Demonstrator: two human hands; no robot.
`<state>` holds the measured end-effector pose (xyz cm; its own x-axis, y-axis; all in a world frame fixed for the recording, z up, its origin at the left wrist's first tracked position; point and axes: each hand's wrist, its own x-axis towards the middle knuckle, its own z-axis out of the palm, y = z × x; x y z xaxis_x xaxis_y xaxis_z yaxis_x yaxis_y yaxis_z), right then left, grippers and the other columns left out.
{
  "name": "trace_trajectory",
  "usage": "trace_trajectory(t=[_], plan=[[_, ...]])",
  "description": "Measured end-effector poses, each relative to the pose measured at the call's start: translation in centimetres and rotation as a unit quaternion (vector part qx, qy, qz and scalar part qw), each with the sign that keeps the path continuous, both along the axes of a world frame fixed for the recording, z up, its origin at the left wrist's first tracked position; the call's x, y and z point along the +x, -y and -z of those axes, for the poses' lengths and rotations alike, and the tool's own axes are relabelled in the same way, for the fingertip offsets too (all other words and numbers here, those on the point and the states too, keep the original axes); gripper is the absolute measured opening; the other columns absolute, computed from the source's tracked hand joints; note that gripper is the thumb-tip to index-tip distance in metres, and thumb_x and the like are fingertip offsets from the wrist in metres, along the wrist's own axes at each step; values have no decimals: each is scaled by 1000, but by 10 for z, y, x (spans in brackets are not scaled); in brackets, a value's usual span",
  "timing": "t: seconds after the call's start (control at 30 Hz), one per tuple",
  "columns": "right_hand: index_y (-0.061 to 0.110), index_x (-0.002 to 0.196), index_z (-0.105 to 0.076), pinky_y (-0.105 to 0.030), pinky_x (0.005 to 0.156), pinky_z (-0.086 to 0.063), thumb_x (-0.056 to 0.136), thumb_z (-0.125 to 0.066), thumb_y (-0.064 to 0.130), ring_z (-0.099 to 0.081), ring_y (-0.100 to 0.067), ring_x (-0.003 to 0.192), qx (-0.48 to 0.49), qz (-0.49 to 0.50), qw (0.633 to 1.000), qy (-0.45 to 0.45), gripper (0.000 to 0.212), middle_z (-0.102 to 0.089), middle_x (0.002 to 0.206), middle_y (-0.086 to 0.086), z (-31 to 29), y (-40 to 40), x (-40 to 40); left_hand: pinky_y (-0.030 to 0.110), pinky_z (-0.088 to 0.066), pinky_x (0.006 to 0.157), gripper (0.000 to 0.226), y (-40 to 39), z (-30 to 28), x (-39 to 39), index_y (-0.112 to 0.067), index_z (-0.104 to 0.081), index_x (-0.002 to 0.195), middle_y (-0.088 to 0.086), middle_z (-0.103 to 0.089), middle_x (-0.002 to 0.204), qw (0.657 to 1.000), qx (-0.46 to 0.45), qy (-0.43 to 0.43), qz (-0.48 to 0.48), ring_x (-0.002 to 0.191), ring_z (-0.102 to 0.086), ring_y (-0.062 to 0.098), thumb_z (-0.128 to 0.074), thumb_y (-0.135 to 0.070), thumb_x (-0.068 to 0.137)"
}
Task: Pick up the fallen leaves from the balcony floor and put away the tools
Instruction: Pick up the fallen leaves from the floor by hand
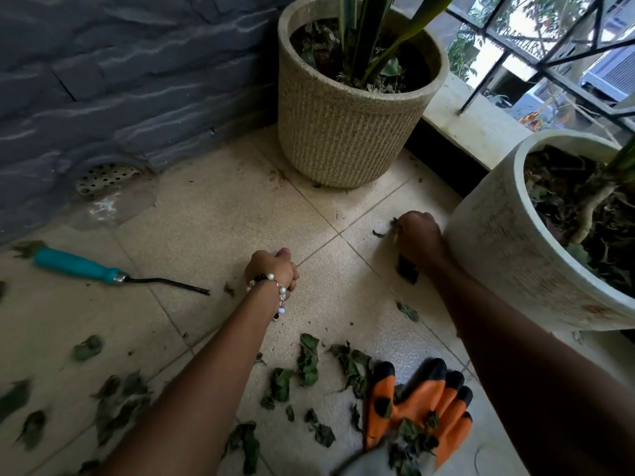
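Person crouched/leaning fwd over beige tiled balcony floor (213, 214), both arms stretched out. Right hand (417, 240) is down on the tile right beside the smooth white round planter (488, 242), fingers curled over small dark leaf bits (379, 232) at its fingertips; looks like it's gathering scraps from along the pot's base, prob because debris collects there. Can't tell how much is actually in the grip, knuckles hide the palm. Left hand (275, 269), w/ a pearl-and-bead bracelet (275, 293) on the wrist, is balled up w/ fingers tucked, resting on the floor near a tile joint; whether it holds leaves or just props the body I can't tell, nothing shows between the fingers. Most of the wilted green fallen leaves (309, 362) are still scattered in the near foreground and off to the left, so pickup looks early. Orange rubber gardening glove w/ black fingertips (421, 396) lies flat on the floor near bottom right, leaf crumbs on top of it, i.e. hands are working bare. Teal-handled hand tool w/ thin dark metal shaft (103, 271) lies on the tiles at left, well apart from both hands, not put away yet. Ribbed beige textured planter (343, 132) stands in the corner by the dark grey stone-look wall (120, 73); perforated round floor drain (106, 175) at the wall's foot.
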<state>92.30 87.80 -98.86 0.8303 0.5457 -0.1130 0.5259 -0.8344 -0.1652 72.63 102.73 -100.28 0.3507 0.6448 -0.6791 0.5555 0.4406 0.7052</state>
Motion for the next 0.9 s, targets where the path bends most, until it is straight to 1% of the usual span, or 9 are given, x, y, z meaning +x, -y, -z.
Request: trace_trajectory(t=[0.07,0.2,0.33,0.4,0.57,0.63,0.73,0.8,0.9], plan=[[0,100,-66,-25,70,-33,94,-47,2,-47,-17,86,-8,0,1000,-9,20,-61,104,-12,1,-3,-3,13,-28,31,41,2,0,0,-5,-55,67,4,-54,54,1000,8,1,3,39,-43,13,-45,-24,102],[1,103,-66,-25,75,-42,92,-47,-1,-57,-23,97,-12,-16,1000,-18,22,-61,109,-12,5,5,-8,13,-29,31,41,3,0,-2,-5,-54,66,4,-54,54,1000,15,3,7,38,-43,12,-45,-24,102],[-4,93,-68,-39,83,-49,94,-48,5,-61,-32,91,0,-86,996,35,22,-65,98,-18,10,19,-28,16,-32,35,41,2,3,-2,-5,-56,69,5,-57,55,1000,18,-2,19,39,-45,13,-45,-27,101],[-3,87,-66,-43,78,-52,92,-51,9,-62,-33,81,19,-102,993,51,20,-66,94,-20,20,34,-39,17,-33,37,41,2,4,-2,-5,-58,70,4,-58,56,999,23,-7,37,38,-46,13,-45,-29,101],[-4,103,-65,-45,76,-53,96,-46,8,-62,-34,89,2,-73,997,27,24,-62,113,-20,27,55,-69,15,-31,34,41,7,-1,-8,-5,-57,68,4,-57,55,999,16,8,43,34,-43,12,-46,-28,101],[-4,99,-70,-39,77,-53,95,-49,4,-64,-32,88,49,-67,996,27,23,-67,108,-19,22,55,-82,15,-30,33,40,10,-2,-13,-6,-57,69,5,-57,58,999,12,23,24,36,-43,12,-47,-28,101],[6,100,-74,-25,78,-51,86,-63,-1,-68,-19,90,189,10,982,-28,19,-72,103,-8,4,46,-102,16,-30,35,37,18,-4,-14,-5,-60,74,6,-59,59,999,-12,34,22,37,-44,12,-49,-28,100],[12,96,-73,-24,77,-55,83,-69,2,-68,-11,84,300,68,942,-137,17,-73,96,-2,-8,31,-115,16,-30,37,36,26,-5,-12,-3,-61,79,8,-61,59,997,-50,49,45,38,-46,14,-48,-30,100],[11,89,-70,-34,74,-59,80,-71,0,-70,-17,78,434,119,857,-252,14,-71,87,-4,-20,5,-131,19,-35,40,50,41,-13,-6,-2,-65,81,13,-69,68,989,-108,68,70,48,-56,21,-43,-42,101]])
